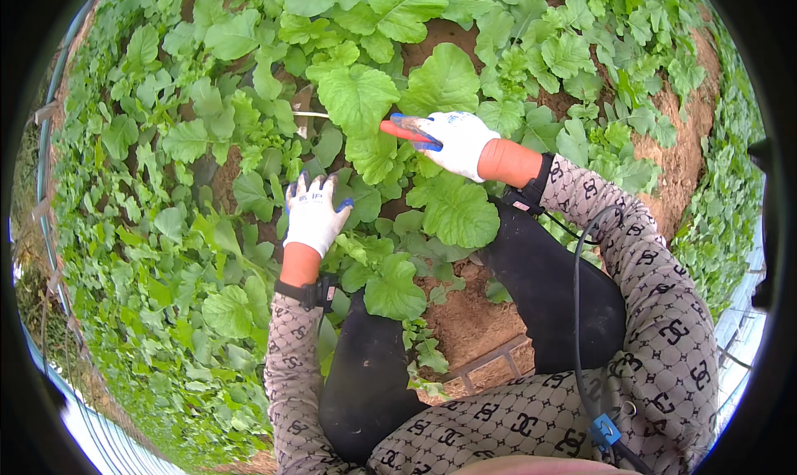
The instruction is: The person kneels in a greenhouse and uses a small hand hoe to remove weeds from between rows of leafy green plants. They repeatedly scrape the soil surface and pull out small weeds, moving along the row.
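Note:
My right hand [449, 140], in a white glove with blue fingertips, is closed around a red handle [403, 131] that points left; leaves hide the rest of that tool. A pale thin rod or stem [310, 114] shows to the left, beyond a broad leaf [359, 99]. Lower left, my left hand [315, 210] wears the same kind of glove, its fingers spread over low green leaves, with nothing seen in its grasp. Broad leafy plants lie between the two hands, and a large leaf [457, 210] is below my right hand.
Dense leafy greens surround me. Bare soil [473, 307] lies between my knees, near a metal frame [492, 358]. A strip of soil [675, 145] runs at the right. A cable [579, 307] hangs along my right sleeve. Pipes and plastic sheeting [47, 133] edge the left side.

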